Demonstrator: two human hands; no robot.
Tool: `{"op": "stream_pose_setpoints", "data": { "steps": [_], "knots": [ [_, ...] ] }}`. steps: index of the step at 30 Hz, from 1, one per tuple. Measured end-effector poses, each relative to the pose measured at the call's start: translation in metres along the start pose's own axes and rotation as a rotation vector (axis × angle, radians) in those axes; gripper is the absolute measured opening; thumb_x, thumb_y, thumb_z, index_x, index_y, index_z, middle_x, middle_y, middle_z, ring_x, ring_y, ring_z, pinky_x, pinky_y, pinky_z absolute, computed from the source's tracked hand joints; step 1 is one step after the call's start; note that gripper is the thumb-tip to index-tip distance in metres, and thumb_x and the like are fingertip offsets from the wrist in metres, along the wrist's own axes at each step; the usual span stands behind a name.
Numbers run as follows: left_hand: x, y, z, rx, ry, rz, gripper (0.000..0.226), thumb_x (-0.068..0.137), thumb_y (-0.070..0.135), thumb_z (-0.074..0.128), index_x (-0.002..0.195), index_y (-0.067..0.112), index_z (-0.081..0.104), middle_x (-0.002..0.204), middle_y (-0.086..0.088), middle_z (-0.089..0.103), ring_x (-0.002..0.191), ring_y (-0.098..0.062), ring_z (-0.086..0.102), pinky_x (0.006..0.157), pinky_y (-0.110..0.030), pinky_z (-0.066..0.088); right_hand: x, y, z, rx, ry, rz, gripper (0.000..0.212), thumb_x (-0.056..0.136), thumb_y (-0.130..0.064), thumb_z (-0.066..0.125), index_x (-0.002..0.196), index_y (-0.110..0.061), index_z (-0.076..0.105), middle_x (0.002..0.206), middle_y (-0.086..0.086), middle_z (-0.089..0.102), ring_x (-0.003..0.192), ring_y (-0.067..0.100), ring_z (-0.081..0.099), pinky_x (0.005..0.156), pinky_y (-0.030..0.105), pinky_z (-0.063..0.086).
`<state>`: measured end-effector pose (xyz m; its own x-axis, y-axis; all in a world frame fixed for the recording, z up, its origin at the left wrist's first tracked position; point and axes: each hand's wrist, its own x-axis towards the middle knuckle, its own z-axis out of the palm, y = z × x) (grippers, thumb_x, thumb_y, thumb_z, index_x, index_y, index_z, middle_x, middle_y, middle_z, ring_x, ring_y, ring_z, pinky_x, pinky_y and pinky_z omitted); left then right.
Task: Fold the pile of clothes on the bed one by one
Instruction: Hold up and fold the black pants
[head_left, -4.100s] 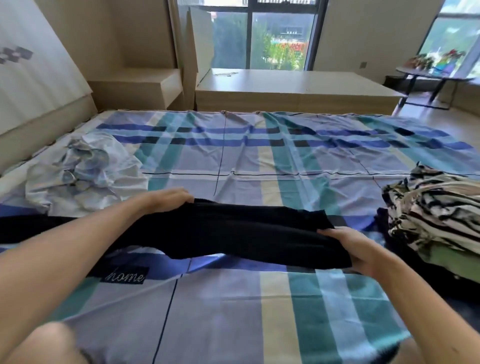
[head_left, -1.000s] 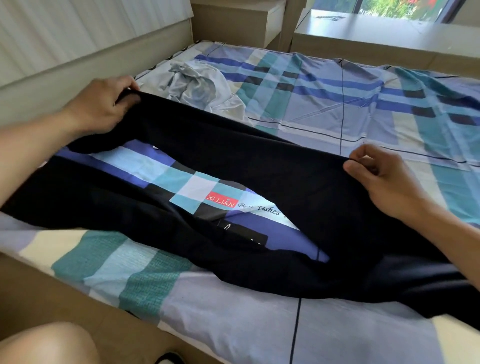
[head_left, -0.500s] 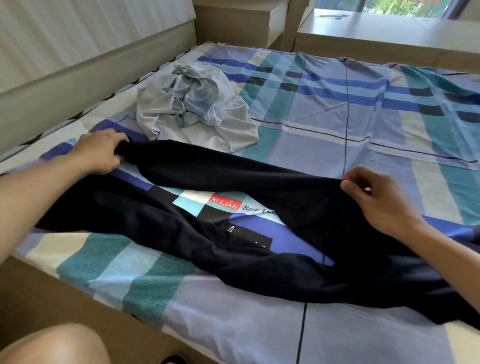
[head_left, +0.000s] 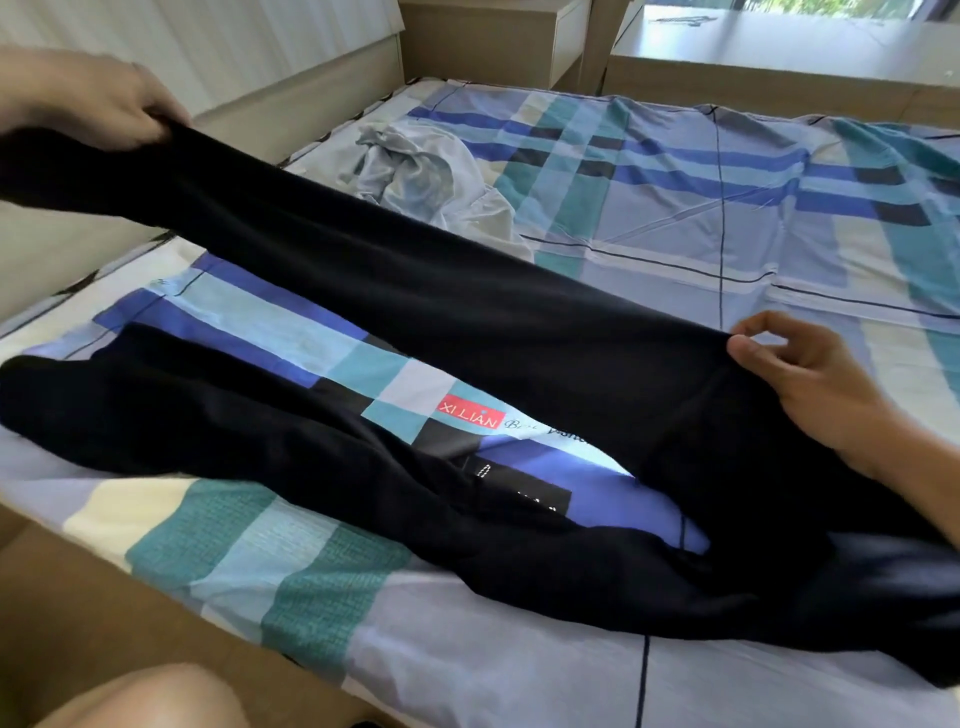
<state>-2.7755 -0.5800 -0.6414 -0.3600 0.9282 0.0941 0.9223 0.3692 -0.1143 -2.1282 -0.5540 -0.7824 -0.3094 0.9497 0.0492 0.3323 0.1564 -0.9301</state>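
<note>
Head view looks down on a plaid bed sheet (head_left: 675, 218) with a red label (head_left: 470, 413) printed on it; black trousers (head_left: 467, 306) spread around that label, one leg flat on the sheet below and left of it, the other lifted clear and stretched above it; the left hand (head_left: 98, 104), far up and left of the label, grips the raised leg's end with curled fingers; the right hand (head_left: 810, 384), right of the label, pinches the trousers' upper edge; a crumpled grey garment (head_left: 415, 171) lies on the sheet well above the label, behind the raised leg.
</note>
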Motion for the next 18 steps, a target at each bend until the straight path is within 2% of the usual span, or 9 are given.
{"op": "stream_pose_setpoints", "data": {
  "steps": [3, 4, 6, 8, 11, 14, 18],
  "knots": [
    [-0.003, 0.013, 0.004, 0.150, 0.001, -0.073, 0.037, 0.087, 0.000, 0.060, 0.122, 0.009, 0.067, 0.121, -0.025, 0.065, 0.114, -0.044, 0.058, 0.103, -0.048, 0.044, 0.017, 0.014, 0.009, -0.162, -0.017, 0.008, 0.013, 0.098, -0.015, 0.061, 0.087, -0.021, 0.061, 0.071, 0.019, 0.057, 0.061, 0.025, 0.040, 0.051, 0.030, 0.029],
    [-0.003, 0.015, 0.014, 0.217, -0.004, -0.099, 0.041, 0.086, 0.005, 0.062, 0.126, 0.012, 0.064, 0.125, -0.025, 0.062, 0.118, -0.042, 0.055, 0.106, -0.047, 0.041, 0.020, 0.018, 0.011, -0.234, -0.049, 0.015, 0.008, 0.097, -0.015, 0.064, 0.093, -0.022, 0.061, 0.073, 0.015, 0.060, 0.060, 0.024, 0.043, 0.055, 0.032, 0.033],
    [-0.010, 0.026, 0.042, 0.304, -0.065, -0.183, 0.051, 0.084, 0.014, 0.064, 0.134, 0.015, 0.055, 0.135, -0.024, 0.054, 0.129, -0.041, 0.045, 0.114, -0.051, 0.030, 0.024, 0.028, 0.014, -0.400, -0.111, 0.041, 0.019, 0.093, -0.020, 0.069, 0.109, -0.023, 0.059, 0.082, 0.007, 0.064, 0.069, 0.024, 0.054, 0.070, 0.036, 0.044],
    [-0.015, 0.034, 0.073, 0.231, -0.123, -0.209, 0.053, 0.087, 0.019, 0.066, 0.138, 0.011, 0.053, 0.141, -0.025, 0.050, 0.132, -0.044, 0.043, 0.113, -0.058, 0.030, 0.023, 0.031, 0.017, -0.481, -0.111, 0.055, 0.026, 0.092, -0.027, 0.070, 0.115, -0.025, 0.058, 0.089, 0.004, 0.065, 0.081, 0.024, 0.060, 0.083, 0.040, 0.047],
    [-0.032, 0.036, 0.108, -0.002, -0.224, -0.288, 0.069, 0.085, 0.027, 0.073, 0.143, 0.003, 0.046, 0.142, -0.028, 0.049, 0.129, -0.044, 0.048, 0.107, -0.049, 0.040, 0.020, 0.031, 0.014, -0.483, -0.125, 0.024, 0.025, 0.090, -0.036, 0.068, 0.112, -0.026, 0.060, 0.091, 0.000, 0.068, 0.081, 0.020, 0.063, 0.079, 0.036, 0.049],
    [-0.049, 0.036, 0.136, -0.154, -0.278, -0.320, 0.076, 0.081, 0.026, 0.074, 0.146, 0.008, 0.039, 0.141, -0.030, 0.046, 0.127, -0.045, 0.049, 0.105, -0.046, 0.044, 0.018, 0.028, 0.012, -0.445, -0.202, 0.036, 0.038, 0.081, -0.053, 0.064, 0.111, -0.030, 0.064, 0.094, -0.004, 0.074, 0.087, 0.017, 0.069, 0.082, 0.036, 0.052],
    [-0.060, 0.026, 0.152, -0.198, -0.097, -0.261, 0.056, 0.083, 0.009, 0.065, 0.137, 0.013, 0.052, 0.129, -0.026, 0.058, 0.118, -0.046, 0.056, 0.099, -0.048, 0.048, 0.027, 0.027, 0.021, -0.365, -0.239, 0.055, 0.049, 0.068, -0.061, 0.065, 0.110, -0.035, 0.066, 0.100, -0.012, 0.076, 0.089, 0.009, 0.072, 0.087, 0.032, 0.051]
  ]
}}
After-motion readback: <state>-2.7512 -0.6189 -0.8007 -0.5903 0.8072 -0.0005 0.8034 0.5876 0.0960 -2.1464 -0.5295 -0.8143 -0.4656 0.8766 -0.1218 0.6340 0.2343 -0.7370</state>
